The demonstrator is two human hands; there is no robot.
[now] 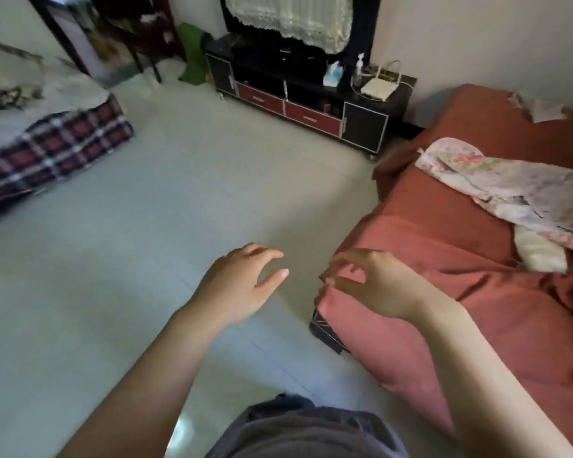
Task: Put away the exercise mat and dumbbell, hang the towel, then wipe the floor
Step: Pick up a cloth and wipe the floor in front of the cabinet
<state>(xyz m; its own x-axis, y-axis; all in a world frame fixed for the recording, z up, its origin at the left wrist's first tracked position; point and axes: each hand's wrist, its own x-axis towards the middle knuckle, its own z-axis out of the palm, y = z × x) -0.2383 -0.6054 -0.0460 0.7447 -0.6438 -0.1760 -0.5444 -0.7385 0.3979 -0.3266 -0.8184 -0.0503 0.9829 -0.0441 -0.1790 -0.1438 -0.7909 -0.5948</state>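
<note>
Loosely curled, left hand [242, 285] and right hand [374, 287] hover empty

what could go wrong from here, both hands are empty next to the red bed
1. The dark bed frame corner juts out below the red sheet, just under the right hand: a shin or foot could catch on it.
2. The floor shows a glossy patch close to the person's body; it may be slippery, though whether it is wet cannot be told.
</note>
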